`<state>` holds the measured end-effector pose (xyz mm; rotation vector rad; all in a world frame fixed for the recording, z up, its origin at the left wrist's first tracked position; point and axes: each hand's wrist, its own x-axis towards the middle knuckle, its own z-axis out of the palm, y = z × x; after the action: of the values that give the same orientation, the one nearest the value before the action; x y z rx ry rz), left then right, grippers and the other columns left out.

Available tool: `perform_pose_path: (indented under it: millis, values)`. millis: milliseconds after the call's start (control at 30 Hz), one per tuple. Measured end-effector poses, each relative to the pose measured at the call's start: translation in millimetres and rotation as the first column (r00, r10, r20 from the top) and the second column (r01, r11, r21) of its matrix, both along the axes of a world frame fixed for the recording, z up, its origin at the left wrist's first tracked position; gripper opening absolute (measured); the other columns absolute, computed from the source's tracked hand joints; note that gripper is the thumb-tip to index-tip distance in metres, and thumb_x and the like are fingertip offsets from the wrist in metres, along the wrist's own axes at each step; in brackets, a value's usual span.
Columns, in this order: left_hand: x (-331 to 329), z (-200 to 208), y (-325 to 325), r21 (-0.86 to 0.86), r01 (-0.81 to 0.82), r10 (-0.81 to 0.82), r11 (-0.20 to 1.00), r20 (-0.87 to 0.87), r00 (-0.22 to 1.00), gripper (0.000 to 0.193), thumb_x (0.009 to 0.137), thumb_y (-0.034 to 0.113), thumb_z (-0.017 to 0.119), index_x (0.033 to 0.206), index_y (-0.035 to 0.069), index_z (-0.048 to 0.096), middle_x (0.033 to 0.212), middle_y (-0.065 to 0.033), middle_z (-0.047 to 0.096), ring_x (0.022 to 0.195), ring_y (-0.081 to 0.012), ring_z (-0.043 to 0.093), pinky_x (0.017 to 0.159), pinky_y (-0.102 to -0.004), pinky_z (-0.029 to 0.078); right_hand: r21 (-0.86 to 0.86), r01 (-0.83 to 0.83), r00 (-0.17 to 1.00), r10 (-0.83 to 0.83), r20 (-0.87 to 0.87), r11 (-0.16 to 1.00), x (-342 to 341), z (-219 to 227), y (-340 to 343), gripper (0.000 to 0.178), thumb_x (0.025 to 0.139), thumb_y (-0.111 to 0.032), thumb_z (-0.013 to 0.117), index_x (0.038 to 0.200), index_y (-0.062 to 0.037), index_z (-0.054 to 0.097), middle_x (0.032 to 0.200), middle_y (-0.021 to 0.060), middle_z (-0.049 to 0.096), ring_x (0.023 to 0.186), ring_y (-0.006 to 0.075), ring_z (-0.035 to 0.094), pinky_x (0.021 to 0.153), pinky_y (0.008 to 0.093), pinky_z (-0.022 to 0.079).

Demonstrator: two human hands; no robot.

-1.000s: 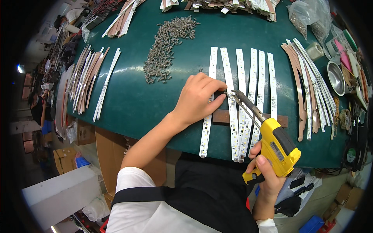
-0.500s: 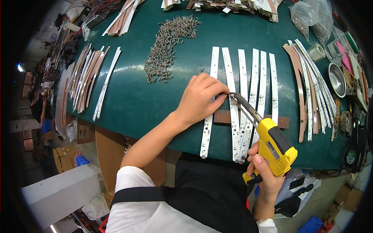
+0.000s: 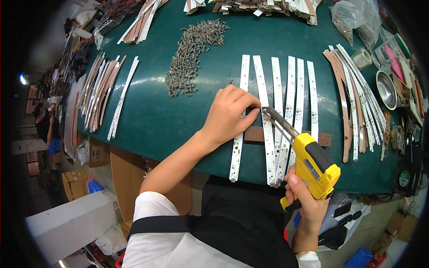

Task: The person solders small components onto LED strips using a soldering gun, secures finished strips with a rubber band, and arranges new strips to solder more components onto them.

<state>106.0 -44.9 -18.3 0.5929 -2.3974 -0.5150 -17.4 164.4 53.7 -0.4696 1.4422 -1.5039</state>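
Note:
My right hand (image 3: 306, 198) grips a yellow and black soldering gun (image 3: 316, 165), its tip pointing up and left. That tip meets an LED strip (image 3: 270, 156), the second from the left in a row of several white strips. Beside the tip, the thumb and fingertips of my left hand (image 3: 230, 111) are pinched together at the same strip. Whatever sits between them is too small to make out. Beneath the strips lies a flat brown bar (image 3: 254, 134). Farther off on the green table (image 3: 152, 102) is a heap of small metal parts (image 3: 190, 56).
Bundles of strips lie at the left (image 3: 100, 87) and right (image 3: 357, 102). More strips (image 3: 268, 6) are piled at the far edge. On the right stand a metal bowl (image 3: 387, 90), plastic bags of small parts (image 3: 357, 22) and a tape roll (image 3: 361, 58). A cardboard box (image 3: 125, 169) stands below the table.
The view has shifted very slightly. My left hand stays pinched at the strip, and the soldering gun's tip stays beside it with almost no movement.

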Motion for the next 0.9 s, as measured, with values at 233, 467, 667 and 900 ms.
perform_pose_path:
  millis: [233,467,667,900]
  values:
    - [1.4,0.0,-0.5,0.003,-0.019,0.019,1.0,0.007,1.0,0.013,0.071,0.008,0.071,0.083,0.011,0.066,0.077,0.0013,0.057,0.077,-0.0185,0.052,0.072,-0.0323,0.037,-0.007,-0.003,0.999,0.003,-0.04,1.0,-0.8,2.4,-0.9,0.042,0.08,-0.005,0.064,0.119,0.0065,0.053,0.085,0.013,0.059,0.057,0.0136,0.055,0.048,0.0237,0.048]
    - [0.9,0.7,0.1,0.038,-0.025,0.026,0.999,-0.024,0.999,0.013,0.071,0.009,0.072,0.083,0.011,0.066,0.076,0.0016,0.057,0.077,-0.0174,0.052,0.071,-0.0318,0.036,-0.108,0.033,0.999,-0.029,0.037,0.994,0.7,-3.5,3.1,0.045,0.082,0.002,0.064,0.124,0.0041,0.049,0.091,0.0136,0.06,0.071,0.0152,0.062,0.06,0.0283,0.058]
    - [1.9,0.5,-0.2,0.045,-0.025,0.026,0.999,-0.016,1.0,0.012,0.072,0.009,0.072,0.083,0.011,0.066,0.074,0.0013,0.056,0.077,-0.0178,0.052,0.072,-0.0322,0.037,-0.071,0.033,0.999,-0.034,-0.003,0.997,1.7,-3.8,-0.8,0.045,0.082,-0.004,0.062,0.122,0.0091,0.049,0.088,0.0142,0.059,0.064,0.0144,0.059,0.053,0.0288,0.057]
    - [2.1,-1.7,-0.5,0.049,-0.021,0.021,0.999,-0.003,1.0,0.012,0.073,0.01,0.071,0.083,0.012,0.066,0.074,0.0014,0.056,0.077,-0.018,0.052,0.072,-0.0326,0.037,-0.04,0.01,1.0,-0.009,0.03,0.999,-1.7,-3.1,0.6,0.041,0.082,0.0,0.063,0.12,0.0055,0.05,0.084,0.0127,0.059,0.055,0.0121,0.055,0.045,0.0236,0.048]
